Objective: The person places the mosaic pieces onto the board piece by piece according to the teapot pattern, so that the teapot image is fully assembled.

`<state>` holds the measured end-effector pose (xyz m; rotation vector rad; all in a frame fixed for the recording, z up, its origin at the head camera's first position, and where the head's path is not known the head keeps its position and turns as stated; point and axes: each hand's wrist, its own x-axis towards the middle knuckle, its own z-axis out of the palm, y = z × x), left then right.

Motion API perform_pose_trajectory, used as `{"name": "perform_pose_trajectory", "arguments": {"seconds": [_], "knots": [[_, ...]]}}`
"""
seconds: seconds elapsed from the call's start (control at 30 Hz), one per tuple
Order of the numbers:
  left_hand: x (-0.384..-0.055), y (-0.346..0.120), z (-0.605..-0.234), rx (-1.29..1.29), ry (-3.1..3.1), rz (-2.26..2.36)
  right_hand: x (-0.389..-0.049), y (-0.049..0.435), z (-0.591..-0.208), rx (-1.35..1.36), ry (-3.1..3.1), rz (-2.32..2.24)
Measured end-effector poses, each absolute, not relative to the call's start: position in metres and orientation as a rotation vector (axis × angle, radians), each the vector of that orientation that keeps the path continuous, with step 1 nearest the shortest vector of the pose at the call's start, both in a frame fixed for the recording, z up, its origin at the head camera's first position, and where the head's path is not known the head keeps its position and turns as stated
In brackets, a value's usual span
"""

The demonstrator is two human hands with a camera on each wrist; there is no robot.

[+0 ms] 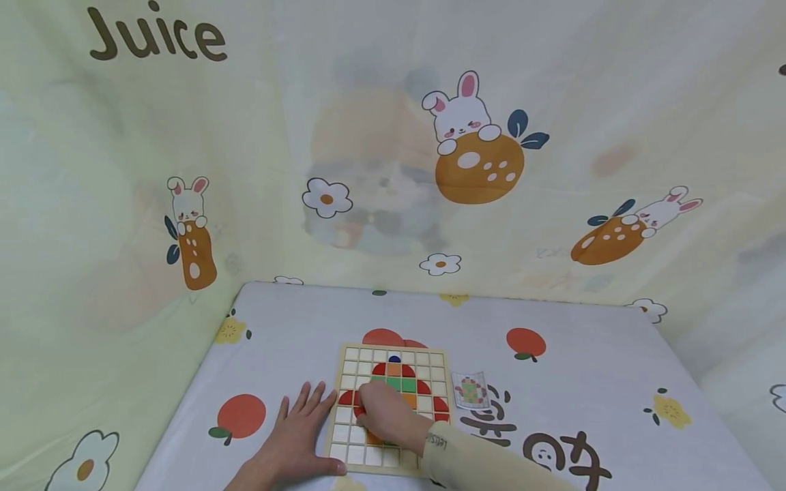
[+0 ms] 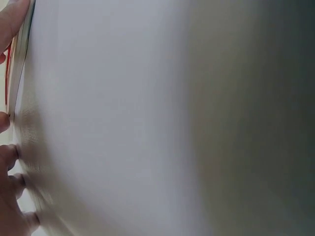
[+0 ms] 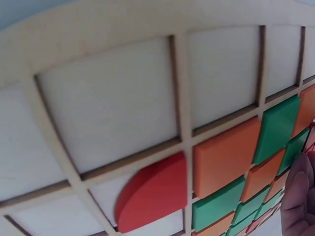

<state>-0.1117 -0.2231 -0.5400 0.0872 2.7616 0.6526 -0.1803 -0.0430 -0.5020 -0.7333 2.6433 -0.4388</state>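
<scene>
A square wooden grid board (image 1: pixel 334 436) lies on the table, partly filled with red, orange and green tiles and a dark blue round piece (image 1: pixel 394 359) near its top. My right hand (image 1: pixel 393 412) reaches over the board, its curled fingers pinching a red piece (image 3: pixel 311 140) at the left part of the grid; the hand hides much of that piece and several cells. A red quarter-circle tile (image 3: pixel 156 194) sits in one cell. My left hand (image 1: pixel 297 433) lies spread on the table, thumb and fingertips at the board's left and lower edges.
A small printed pattern card (image 1: pixel 471 391) lies just right of the board. The white tablecloth (image 1: pixel 295 314) carries printed fruit, flowers and lettering. Pale curtains (image 1: pixel 368 273) with rabbit prints hang behind the table and at both sides.
</scene>
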Motion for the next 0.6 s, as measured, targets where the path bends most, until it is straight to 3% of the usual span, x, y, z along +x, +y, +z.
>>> {"name": "perform_pose_trajectory", "arguments": {"seconds": [0.27,0.43,0.6], "knots": [[-0.114,-0.221,-0.54,0.11,2.757,0.66,-0.187,-0.014,-0.486,-0.715,2.519,-0.742],[-0.113,-0.222,-0.543,0.103,2.749,0.644,-0.197,0.033,-0.482,-0.837,2.452,-0.949],[-0.111,-0.226,-0.548,0.095,2.739,0.662,-0.198,0.091,-0.482,-0.669,2.442,-1.112]]}}
